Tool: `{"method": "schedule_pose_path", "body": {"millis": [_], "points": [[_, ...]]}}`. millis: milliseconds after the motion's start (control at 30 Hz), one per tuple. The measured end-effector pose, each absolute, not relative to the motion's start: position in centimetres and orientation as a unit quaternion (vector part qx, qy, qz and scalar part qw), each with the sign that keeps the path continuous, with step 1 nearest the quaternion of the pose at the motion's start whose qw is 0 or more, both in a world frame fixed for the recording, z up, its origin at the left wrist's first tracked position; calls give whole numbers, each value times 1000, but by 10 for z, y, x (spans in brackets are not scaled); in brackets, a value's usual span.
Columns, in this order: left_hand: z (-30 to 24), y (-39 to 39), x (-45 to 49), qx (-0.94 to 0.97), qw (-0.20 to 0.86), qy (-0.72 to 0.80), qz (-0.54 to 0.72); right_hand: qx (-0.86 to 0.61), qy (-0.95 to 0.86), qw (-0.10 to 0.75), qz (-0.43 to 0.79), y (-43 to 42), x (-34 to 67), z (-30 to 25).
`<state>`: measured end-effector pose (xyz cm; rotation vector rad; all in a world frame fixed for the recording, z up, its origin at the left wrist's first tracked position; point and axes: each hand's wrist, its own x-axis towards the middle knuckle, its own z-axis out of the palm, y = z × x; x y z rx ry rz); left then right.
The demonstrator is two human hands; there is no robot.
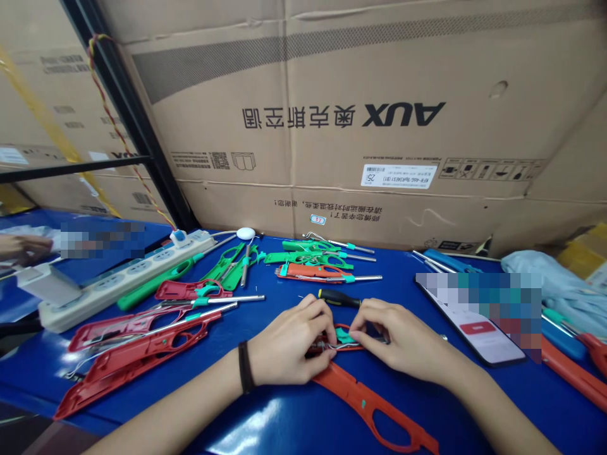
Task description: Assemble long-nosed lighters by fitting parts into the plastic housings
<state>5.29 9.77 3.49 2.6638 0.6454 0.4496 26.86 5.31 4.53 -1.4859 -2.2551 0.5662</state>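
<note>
My left hand (290, 344) and my right hand (397, 338) meet at the centre of the blue table (265, 423). Both are closed on the head end of an orange-red plastic lighter shell (374, 411), pinching a teal part (342, 336) and thin wires between the fingertips. The shell's handle runs toward me and to the right. A black band sits on my left wrist. A black-handled screwdriver (339, 297) lies just beyond my fingers.
Several red and green lighter shells (142, 344) with metal tubes lie left and behind (313, 259). A white power strip (123, 278) sits at left, a phone (474, 322) at right, light cloth (554, 278) far right. Big cardboard boxes (379, 114) wall the back. Another person's hand (21, 248) shows far left.
</note>
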Motion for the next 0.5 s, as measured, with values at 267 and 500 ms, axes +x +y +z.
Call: {"method": "schedule_pose_path", "body": {"millis": [267,500], "points": [[34,97,53,940,206,219,164,-523,-804,186,215,55,269,44],[31,100,49,955,147,180,183,-524,-806,175,212,54,269,43]]}}
